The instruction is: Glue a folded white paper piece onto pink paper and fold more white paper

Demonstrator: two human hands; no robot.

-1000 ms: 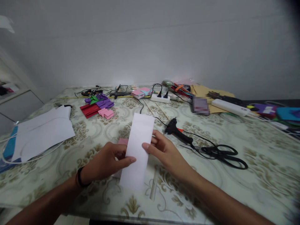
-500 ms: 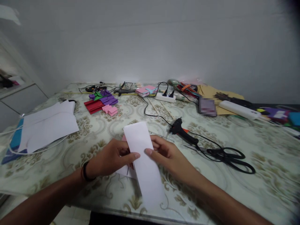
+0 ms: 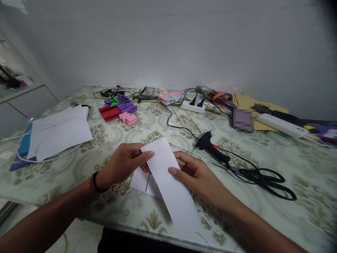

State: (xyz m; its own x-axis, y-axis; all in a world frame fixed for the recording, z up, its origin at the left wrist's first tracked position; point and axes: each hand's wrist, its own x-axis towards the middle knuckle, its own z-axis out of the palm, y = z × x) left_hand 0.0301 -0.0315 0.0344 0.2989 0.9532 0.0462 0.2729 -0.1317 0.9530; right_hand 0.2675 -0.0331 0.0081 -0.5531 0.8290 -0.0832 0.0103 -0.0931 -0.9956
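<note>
While the white paper strip point(image 3: 171, 186) slants lengthwise over the worktop point(image 3: 118, 214) from far left to near right, the person's left hand point(image 3: 128, 161) pinches its far-left corner and the right hand point(image 3: 197, 173) clasps its right edge nearer the middle.

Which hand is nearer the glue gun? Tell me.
Right. The right hand, on the right edge of the strip, is left of the glue gun and nearer the viewer; the left hand, at the strip's upper-left corner, is farther left.
</note>
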